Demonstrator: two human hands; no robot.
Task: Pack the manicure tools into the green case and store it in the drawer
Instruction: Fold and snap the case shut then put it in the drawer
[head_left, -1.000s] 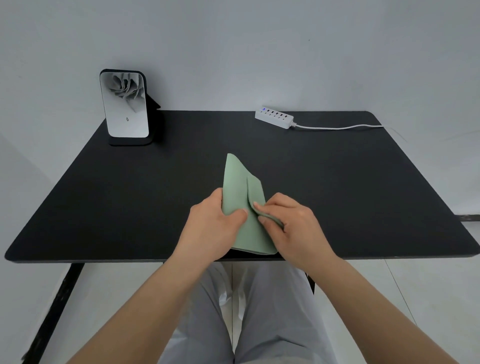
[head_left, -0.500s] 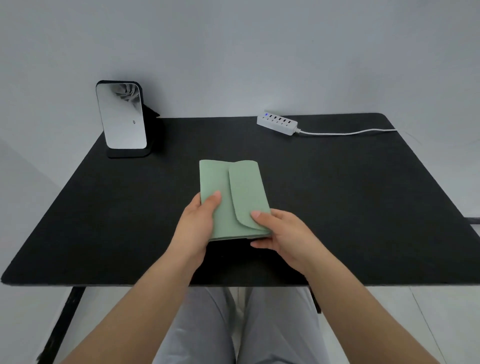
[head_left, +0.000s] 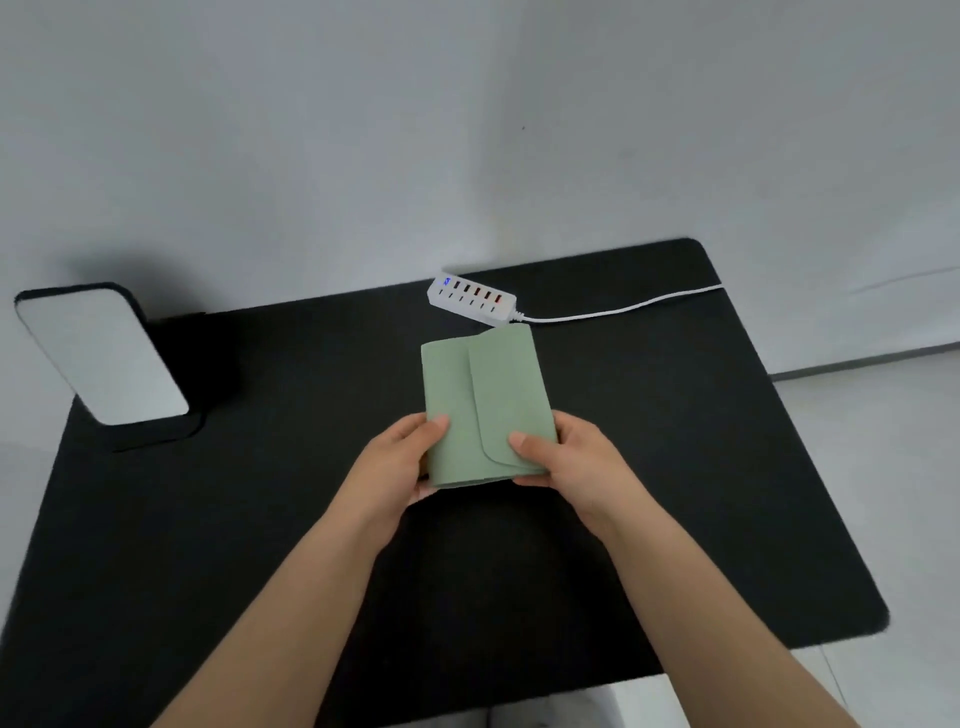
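Note:
The green case (head_left: 483, 395) is folded closed, its rounded flap lying over the front, and it is held above the middle of the black table (head_left: 675, 467). My left hand (head_left: 400, 467) grips its lower left corner, thumb on top and fingers underneath. My right hand (head_left: 571, 462) grips the lower right corner the same way, thumb pressed on the flap. No manicure tools and no drawer are visible.
A standing mirror (head_left: 104, 358) on a black base is at the table's back left. A white power strip (head_left: 471, 296) with its white cable (head_left: 623, 309) lies at the back edge, just beyond the case. A grey wall rises behind the table.
The case went from half-folded near the front edge to closed and flat, then moved farther over the table in both hands. The camera view shifted forward and tilted.

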